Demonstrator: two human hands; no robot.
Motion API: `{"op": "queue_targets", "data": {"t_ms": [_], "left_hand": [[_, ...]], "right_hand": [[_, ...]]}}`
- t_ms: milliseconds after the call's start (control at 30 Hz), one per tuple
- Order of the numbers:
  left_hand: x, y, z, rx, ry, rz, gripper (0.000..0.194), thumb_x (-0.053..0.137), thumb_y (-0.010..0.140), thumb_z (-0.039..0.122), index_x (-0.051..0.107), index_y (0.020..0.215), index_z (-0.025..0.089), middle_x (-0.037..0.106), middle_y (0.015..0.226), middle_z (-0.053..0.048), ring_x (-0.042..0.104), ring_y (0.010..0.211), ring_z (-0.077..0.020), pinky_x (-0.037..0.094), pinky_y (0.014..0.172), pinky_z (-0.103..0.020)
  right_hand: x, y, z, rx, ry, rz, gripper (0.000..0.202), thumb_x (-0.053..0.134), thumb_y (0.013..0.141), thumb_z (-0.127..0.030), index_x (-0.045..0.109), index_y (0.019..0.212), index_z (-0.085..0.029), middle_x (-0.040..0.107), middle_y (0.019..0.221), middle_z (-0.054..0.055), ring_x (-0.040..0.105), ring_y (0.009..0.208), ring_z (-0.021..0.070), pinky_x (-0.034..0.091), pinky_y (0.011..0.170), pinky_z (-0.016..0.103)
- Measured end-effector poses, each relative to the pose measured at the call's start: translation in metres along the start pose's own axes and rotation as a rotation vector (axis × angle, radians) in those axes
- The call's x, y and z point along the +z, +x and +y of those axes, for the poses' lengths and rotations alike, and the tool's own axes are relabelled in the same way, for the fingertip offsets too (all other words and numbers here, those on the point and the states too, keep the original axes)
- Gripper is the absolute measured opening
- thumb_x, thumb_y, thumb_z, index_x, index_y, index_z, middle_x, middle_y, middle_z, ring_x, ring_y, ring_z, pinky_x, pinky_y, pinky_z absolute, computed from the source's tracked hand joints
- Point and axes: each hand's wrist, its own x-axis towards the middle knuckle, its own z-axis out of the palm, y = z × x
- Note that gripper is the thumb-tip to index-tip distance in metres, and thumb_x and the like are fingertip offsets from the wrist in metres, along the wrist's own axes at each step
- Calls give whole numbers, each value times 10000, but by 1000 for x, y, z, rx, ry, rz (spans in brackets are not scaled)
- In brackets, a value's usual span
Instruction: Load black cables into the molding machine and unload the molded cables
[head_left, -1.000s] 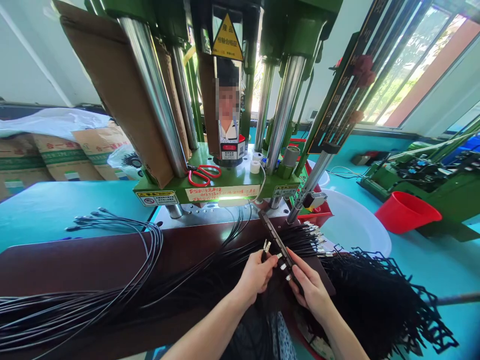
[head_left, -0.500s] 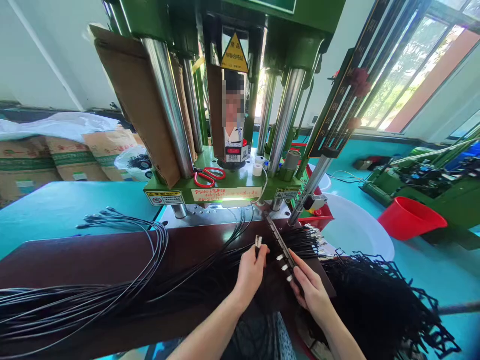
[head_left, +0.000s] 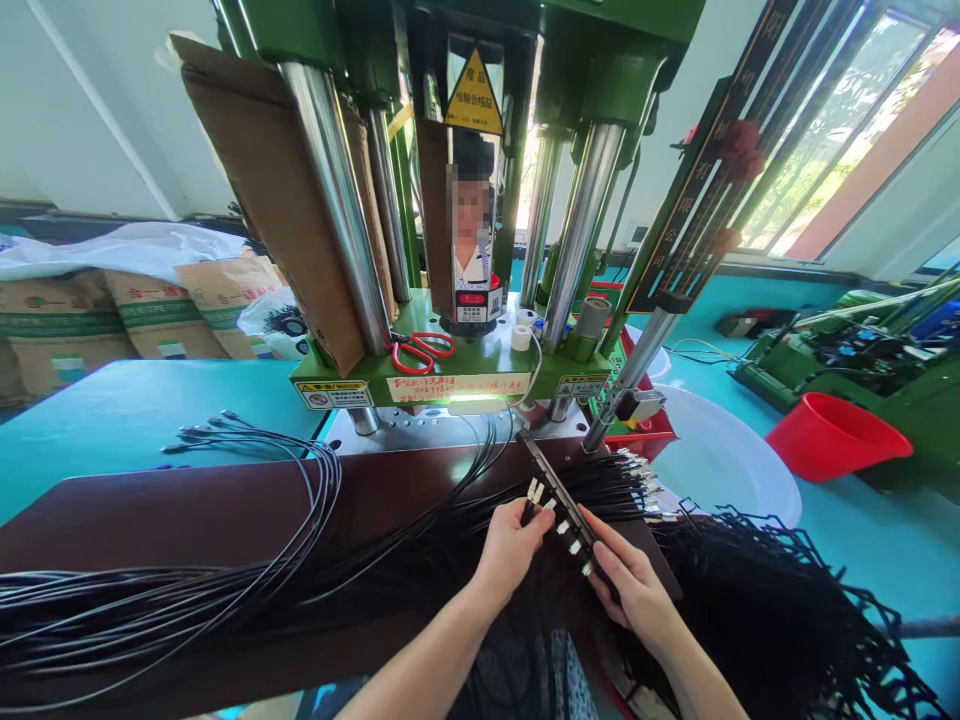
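Observation:
My left hand (head_left: 512, 545) pinches a few black cables with silvery connectors (head_left: 535, 491), close to the left side of a long dark metal bar (head_left: 556, 487). The near end of that bar is in my right hand (head_left: 626, 572), fingers wrapped round it. Several light connectors (head_left: 575, 547) stick out along its left edge, and its far end rests at the edge of the press's metal plate (head_left: 420, 428). Behind my left hand, black cables (head_left: 480, 508) run across the brown table (head_left: 225, 510).
A green press (head_left: 480, 360) with red scissors (head_left: 422, 352) on its ledge stands ahead. Cable bundles (head_left: 165, 610) lie at left. A black tangled pile (head_left: 772, 600), white tub (head_left: 757, 470) and red bucket (head_left: 836, 437) are at right. A person (head_left: 472, 230) is behind the press.
My left hand has moved right, up to the bar, and one connector now shows at its fingertips by the bar's edge. The bar's far end has shifted slightly left.

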Motion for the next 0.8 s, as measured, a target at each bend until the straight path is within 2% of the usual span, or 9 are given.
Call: {"op": "queue_targets", "data": {"t_ms": [167, 300, 400, 500, 567, 633, 733, 800], "left_hand": [[-3, -2, 8, -99, -96, -42, 358, 640, 595, 478, 468, 574, 165, 291, 343, 111, 197, 299, -19, 119, 348, -193], [-5, -1, 3, -116, -113, -40, 364, 640, 588, 488, 442, 584, 183, 287, 338, 120, 184, 273, -22, 103, 314, -192], [-5, 1, -2, -48, -27, -10, 351, 599, 643, 489, 450, 592, 175, 325, 377, 104, 221, 301, -26, 152, 329, -192], [-7, 3, -2, 121, 113, 91, 373, 452, 765, 503, 498, 635, 156, 390, 449, 64, 330, 375, -51, 248, 384, -196], [-9, 2, 0, 216, 166, 160, 393, 353, 819, 497, 524, 729, 156, 397, 469, 59, 379, 416, -73, 303, 425, -203], [-11, 1, 2, 243, 171, 198, 359, 324, 838, 483, 497, 803, 170, 385, 465, 70, 395, 422, -86, 328, 441, -208], [-15, 1, 4, 229, 165, 233, 304, 335, 844, 462, 448, 780, 186, 395, 454, 76, 390, 413, -83, 320, 440, -203], [-17, 1, 5, 240, 157, 228, 307, 348, 843, 453, 475, 802, 176, 417, 473, 68, 375, 412, -71, 300, 434, -197]], "right_hand": [[0, 1, 0, 14, -13, -28, 637, 481, 801, -531, 338, 1336, -218, 344, 452, -83, 241, 315, 26, 166, 278, 130], [5, 1, 2, -17, -57, -19, 627, 511, 778, -541, 388, 1310, -232, 366, 491, -73, 258, 329, 26, 173, 286, 138], [6, 0, 3, -29, -62, -7, 638, 507, 776, -548, 389, 1310, -218, 336, 466, -83, 250, 326, 30, 170, 282, 138], [4, 0, 1, -10, -38, 6, 635, 487, 797, -533, 354, 1327, -211, 329, 456, -87, 241, 329, 30, 173, 279, 130], [2, 0, -1, 4, -25, -1, 629, 469, 813, -521, 321, 1342, -215, 333, 457, -89, 235, 328, 27, 177, 281, 126], [0, 1, -2, 10, -19, -20, 639, 463, 817, -520, 297, 1351, -213, 346, 459, -87, 237, 320, 23, 175, 280, 125], [0, 1, -2, 18, -7, -27, 648, 468, 815, -518, 289, 1354, -206, 361, 462, -83, 246, 316, 21, 173, 280, 125], [-1, 1, -2, 21, 9, -18, 638, 469, 819, -509, 289, 1354, -211, 359, 465, -83, 239, 319, 20, 176, 283, 123]]}}
